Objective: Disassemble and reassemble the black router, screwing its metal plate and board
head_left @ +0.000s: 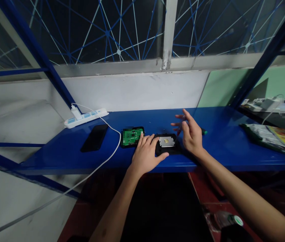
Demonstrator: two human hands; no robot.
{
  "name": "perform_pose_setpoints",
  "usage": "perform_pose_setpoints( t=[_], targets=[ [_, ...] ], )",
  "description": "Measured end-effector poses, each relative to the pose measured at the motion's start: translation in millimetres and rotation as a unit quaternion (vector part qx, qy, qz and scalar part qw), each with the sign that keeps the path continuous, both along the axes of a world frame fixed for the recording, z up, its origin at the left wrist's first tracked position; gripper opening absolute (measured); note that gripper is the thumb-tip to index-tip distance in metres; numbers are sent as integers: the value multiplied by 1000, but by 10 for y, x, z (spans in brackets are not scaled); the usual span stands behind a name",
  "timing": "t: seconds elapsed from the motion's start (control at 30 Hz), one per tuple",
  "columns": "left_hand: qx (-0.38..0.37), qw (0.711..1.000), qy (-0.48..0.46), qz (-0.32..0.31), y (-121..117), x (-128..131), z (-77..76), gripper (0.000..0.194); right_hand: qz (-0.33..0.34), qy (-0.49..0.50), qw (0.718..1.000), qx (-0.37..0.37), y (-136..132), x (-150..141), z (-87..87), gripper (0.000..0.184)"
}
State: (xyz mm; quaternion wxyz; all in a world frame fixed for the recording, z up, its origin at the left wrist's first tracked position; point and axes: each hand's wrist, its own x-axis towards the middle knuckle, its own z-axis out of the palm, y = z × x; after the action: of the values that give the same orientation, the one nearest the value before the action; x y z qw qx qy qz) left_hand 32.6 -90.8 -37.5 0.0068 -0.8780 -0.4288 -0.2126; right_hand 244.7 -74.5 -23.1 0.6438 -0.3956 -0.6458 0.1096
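My left hand (146,151) lies with its fingers stretched out across the gap between two opened device halves. Its thumb and fingers touch the near left edge of a black casing (176,149) with a silver metal plate (164,142), which has a small yellowish square on it. Left of it, the fingertips reach the black shell that holds a green circuit board (133,136). Over the casing's right side, my right hand (191,131) is raised with its fingers apart. A small reddish thing below those fingers is too blurred to name. Behind this hand a green object (204,131) shows partly.
A black phone (94,137) lies on the blue table (215,148) at the left. Behind it is a white power strip (87,117), whose white cable (107,159) crosses the table's front edge. A colourful packet (273,137) lies right. A plastic bottle (223,220) is below.
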Motion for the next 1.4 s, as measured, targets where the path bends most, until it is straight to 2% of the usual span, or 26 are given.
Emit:
perform_pose_setpoints(
  t=[0.13,0.37,0.5,0.63,0.73,1.07,1.17,1.27,1.4],
  targets=[
    [-10,1000,6,-4,11,-2,-2,71,-27,0,1000,-7,25,-15,-25,51],
    [-11,1000,14,-5,11,3,-1,72,-85,-48,995,20,15,23,-24,41],
    [-5,1000,16,-5,11,1,-2,71,-53,-54,997,19,-18,27,8,33],
    [-9,1000,13,-6,10,-1,-7,70,-9,-24,1000,-8,-23,24,3,43],
    [-10,1000,4,-7,10,0,-11,68,-7,-22,1000,-13,-12,24,-12,48],
    [-2,1000,8,-5,-7,7,24,66,-107,-62,992,35,-5,14,2,38],
    [4,1000,4,-4,-7,9,17,65,-65,-49,997,17,-18,17,7,34],
    [3,1000,2,-5,-4,7,6,66,-18,-28,999,0,-13,18,3,40],
    [2,1000,-3,-7,-1,2,0,66,-34,-28,999,10,12,20,-12,43]
  ],
)
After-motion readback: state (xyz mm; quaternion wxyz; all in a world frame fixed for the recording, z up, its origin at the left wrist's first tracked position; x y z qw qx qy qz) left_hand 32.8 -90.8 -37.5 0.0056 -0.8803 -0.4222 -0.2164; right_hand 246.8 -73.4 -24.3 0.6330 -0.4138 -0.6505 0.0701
